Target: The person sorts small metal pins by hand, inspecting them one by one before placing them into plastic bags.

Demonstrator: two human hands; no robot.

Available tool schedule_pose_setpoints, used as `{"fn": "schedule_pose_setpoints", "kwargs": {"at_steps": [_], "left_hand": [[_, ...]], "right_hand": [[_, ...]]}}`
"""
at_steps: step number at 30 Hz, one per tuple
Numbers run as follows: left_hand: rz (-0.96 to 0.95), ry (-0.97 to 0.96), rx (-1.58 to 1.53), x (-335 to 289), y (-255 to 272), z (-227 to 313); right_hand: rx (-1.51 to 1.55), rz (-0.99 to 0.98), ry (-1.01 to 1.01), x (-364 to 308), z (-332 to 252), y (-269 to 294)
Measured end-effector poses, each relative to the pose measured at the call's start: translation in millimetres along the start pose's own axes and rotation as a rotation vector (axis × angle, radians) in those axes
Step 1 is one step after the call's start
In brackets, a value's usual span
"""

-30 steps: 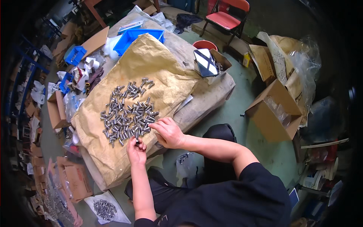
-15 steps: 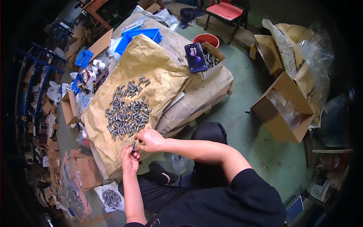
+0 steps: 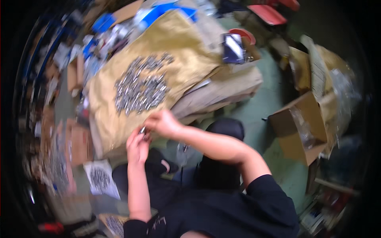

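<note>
A small metal bolt [image 3: 142,130] stands up between the fingers of my left hand [image 3: 137,147], which is closed around its lower part. My right hand [image 3: 166,123] is at the bolt's upper end, fingers pinched together; blur hides whether they grip the bolt or some small part. Just beyond both hands, many loose metal bolts [image 3: 141,93] lie spread over brown paper [image 3: 186,45] on the covered table.
A phone [image 3: 233,48] rests on a carton by a red bucket [image 3: 247,35]. Blue bins [image 3: 104,22] stand far left. More metal pieces lie on a white sheet [image 3: 109,189] on the floor. An open cardboard box [image 3: 291,137] stands right, below a red chair [image 3: 268,15].
The view has swung, so the table and bolts sit higher and the picture is blurred. Both hands stay together around the bolt.
</note>
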State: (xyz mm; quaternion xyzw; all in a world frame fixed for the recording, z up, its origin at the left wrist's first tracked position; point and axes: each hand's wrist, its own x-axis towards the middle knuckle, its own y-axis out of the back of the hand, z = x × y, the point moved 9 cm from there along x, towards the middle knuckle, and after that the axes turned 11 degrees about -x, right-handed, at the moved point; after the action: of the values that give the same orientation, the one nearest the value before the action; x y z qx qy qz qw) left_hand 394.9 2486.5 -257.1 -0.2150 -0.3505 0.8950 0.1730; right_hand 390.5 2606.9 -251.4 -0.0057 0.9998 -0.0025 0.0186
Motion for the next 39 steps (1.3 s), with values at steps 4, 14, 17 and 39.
{"fn": "schedule_pose_setpoints", "kwargs": {"at_steps": [4, 14, 17, 39], "left_hand": [[-0.086, 0.058, -0.111, -24.3, -11.7, 3.4], [-0.039, -0.120, -0.031, -97.6, 21.6, 18.2], [-0.056, -0.038, 0.303, -100.2, 22.2, 11.5], [0.155, -0.112, 0.525, -86.2, 54.1, 17.6]], "right_hand": [[0.220, -0.086, -0.160, -21.4, -0.7, 0.8], [0.299, -0.282, -0.199, -82.1, 16.1, -89.2], [0.381, -0.237, -0.215, -81.7, 38.6, -94.5], [0.832, -0.167, -0.383, -75.6, 80.3, -111.7]]}}
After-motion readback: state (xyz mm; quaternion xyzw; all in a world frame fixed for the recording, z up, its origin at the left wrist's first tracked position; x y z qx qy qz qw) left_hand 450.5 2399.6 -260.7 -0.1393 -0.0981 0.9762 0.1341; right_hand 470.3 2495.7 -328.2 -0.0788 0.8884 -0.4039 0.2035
